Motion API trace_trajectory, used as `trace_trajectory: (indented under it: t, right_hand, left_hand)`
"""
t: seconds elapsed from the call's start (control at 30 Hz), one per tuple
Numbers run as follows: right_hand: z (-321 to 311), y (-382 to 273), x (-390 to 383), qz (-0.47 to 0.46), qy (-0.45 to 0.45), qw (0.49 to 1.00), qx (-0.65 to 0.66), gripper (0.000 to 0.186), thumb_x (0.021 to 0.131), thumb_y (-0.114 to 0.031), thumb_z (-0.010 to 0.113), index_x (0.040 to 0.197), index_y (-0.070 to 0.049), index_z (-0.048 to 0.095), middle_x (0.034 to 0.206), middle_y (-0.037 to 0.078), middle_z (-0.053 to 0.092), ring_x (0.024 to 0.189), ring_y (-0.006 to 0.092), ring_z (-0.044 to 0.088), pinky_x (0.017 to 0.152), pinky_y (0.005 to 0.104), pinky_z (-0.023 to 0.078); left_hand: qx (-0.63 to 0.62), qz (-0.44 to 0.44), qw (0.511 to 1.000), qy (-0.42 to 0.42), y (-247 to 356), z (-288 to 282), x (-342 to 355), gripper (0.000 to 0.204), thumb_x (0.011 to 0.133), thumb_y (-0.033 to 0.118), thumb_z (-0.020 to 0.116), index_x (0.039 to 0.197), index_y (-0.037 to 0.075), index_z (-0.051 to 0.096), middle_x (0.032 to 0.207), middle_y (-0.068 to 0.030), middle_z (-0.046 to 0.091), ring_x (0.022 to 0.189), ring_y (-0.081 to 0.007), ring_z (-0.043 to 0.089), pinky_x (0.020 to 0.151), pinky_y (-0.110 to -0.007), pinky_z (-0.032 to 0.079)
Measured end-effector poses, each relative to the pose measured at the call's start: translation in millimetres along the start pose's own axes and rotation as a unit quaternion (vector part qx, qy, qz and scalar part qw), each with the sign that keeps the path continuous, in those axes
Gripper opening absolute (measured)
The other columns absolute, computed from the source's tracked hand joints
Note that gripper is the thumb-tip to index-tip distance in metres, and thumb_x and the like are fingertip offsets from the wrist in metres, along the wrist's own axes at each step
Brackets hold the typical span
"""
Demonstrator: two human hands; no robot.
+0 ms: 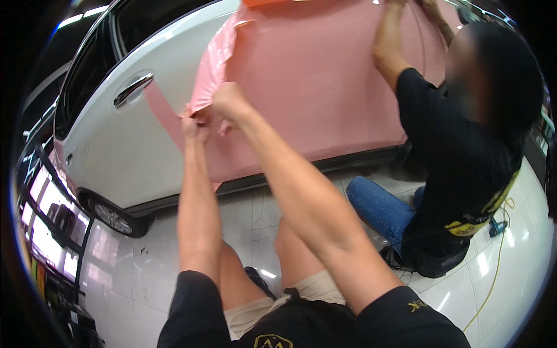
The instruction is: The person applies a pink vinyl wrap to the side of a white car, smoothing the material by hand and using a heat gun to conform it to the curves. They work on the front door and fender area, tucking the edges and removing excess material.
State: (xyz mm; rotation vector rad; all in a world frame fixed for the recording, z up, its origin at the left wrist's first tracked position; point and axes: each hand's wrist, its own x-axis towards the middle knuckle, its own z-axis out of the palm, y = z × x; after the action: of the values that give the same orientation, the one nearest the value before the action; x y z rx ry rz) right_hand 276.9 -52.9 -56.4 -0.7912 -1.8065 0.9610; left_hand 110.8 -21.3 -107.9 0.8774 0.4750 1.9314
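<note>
Pink vinyl film [313,93] covers the front door of a white car, and its loose rear edge is bunched up in folds. My left hand [195,126] grips the lower end of that bunched edge, fingers closed. Just right of it and slightly higher, my right hand [230,103] is closed in a fist on the film; its fingertips are hidden. A narrow pink strip [164,116] slants down the white rear door [125,148] from below the chrome door handle [133,90].
A person in a black shirt [464,139] and jeans squats at the right, both arms raised to the pink panel. An orange piece [284,8] shows at the top. A yellow cord [493,278] runs over the tiled floor [156,272]. The rear wheel [113,216] is lower left.
</note>
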Motion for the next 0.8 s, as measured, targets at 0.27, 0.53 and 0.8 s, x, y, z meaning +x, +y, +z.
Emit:
trace_trajectory:
  t: [0.27,0.53,0.8]
  right_hand:
    - [-15.0,6.8,-37.5,0.125,-0.010,0.964,0.233,0.013,0.090,-0.015,0.058,0.082,-0.005,0.055,0.063,0.000,0.047,0.042,0.0106,0.046,0.027,0.0350,0.043]
    - [-10.6,30.2,-27.0,0.146,0.016,0.952,0.269,0.020,0.094,-0.025,0.067,0.082,-0.013,0.056,0.064,-0.005,0.049,0.052,0.0056,0.044,0.044,0.0233,0.034]
    - [-2.7,81.3,6.5,0.005,0.005,0.954,0.299,0.015,0.096,-0.022,0.063,0.087,-0.009,0.062,0.068,-0.006,0.052,0.055,0.0037,0.046,0.048,0.0230,0.038]
  left_hand:
    - [0.015,0.044,0.998,0.032,-2.4,-31.9,-18.8,0.031,0.104,0.040,0.052,0.091,0.014,0.062,0.071,0.0061,0.053,0.058,-0.0053,0.045,0.051,-0.025,0.037]
    - [0.066,0.016,0.997,0.042,7.7,-53.3,-21.0,0.027,0.105,0.032,0.052,0.121,0.012,0.062,0.078,0.0089,0.055,0.063,-0.0024,0.049,0.050,-0.020,0.040]
    - [0.050,0.066,0.997,0.003,-13.0,-63.8,8.3,0.022,0.108,0.029,0.045,0.099,0.014,0.059,0.061,0.0081,0.036,0.053,-0.0046,0.033,0.050,-0.023,0.026]
